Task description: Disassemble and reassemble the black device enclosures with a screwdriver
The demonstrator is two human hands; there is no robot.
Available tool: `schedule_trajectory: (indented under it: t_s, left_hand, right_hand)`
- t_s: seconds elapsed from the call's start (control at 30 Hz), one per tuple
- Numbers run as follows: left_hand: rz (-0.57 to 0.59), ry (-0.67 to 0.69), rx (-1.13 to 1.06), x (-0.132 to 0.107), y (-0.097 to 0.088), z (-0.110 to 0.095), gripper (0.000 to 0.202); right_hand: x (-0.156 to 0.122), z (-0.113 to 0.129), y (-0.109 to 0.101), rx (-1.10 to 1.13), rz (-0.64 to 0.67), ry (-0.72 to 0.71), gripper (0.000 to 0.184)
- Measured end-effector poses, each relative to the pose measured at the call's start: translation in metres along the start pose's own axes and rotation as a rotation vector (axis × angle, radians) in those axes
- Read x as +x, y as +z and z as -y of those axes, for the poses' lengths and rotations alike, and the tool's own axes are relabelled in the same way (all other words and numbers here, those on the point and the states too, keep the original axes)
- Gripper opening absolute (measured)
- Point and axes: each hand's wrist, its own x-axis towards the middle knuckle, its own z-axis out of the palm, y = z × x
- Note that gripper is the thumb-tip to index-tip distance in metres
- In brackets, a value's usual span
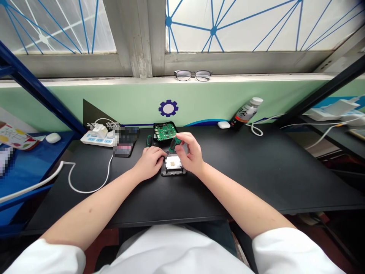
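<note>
My right hand (191, 152) is closed round the green-and-black handle of a screwdriver (175, 143), pinched between thumb and fingers. The screwdriver slants down to the left, its thin shaft reaching the upper left corner of a black plastic device cover (173, 174). A white metal plate (177, 163) with a small tan pad sits inside the cover. My left hand (149, 161) lies at the cover's left edge with curled fingers gripping it, fingertips near the screwdriver's tip. Behind them, a green circuit board (165, 131) rests in another black housing. A second green-and-black handle (149, 140) lies beyond my left hand.
A white power strip (98, 139) with plugs and a cable, and a dark phone-like item (125, 142), are on the left. A bottle (245, 113) leans against the back panel beside a white earbud case (224, 125). Glasses (193, 75) sit on the sill.
</note>
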Motion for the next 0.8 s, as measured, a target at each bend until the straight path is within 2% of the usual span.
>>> schedule_trajectory:
  t_s: [0.13,0.43,0.6,0.7,0.8]
  left_hand:
    - [-0.003,0.003,0.001,0.000,0.000,0.000,0.023]
    - [0.040,0.034,0.065,-0.003,-0.013,-0.003,0.026]
    - [0.071,0.064,0.091,-0.003,-0.012,-0.004,0.026]
    - [0.082,0.068,0.086,-0.002,-0.011,-0.003,0.025]
    - [0.084,0.068,0.082,-0.002,-0.011,-0.002,0.024]
  right_hand:
    - [0.000,-0.002,-0.001,-0.022,-0.035,0.012,0.045]
    - [0.001,-0.003,-0.001,0.090,0.012,0.094,0.033]
    - [0.006,-0.004,0.006,0.071,-0.012,0.169,0.035]
    - [0.010,-0.001,0.008,0.157,0.066,0.230,0.030]
    - [0.011,0.001,0.007,0.270,0.184,0.268,0.038]
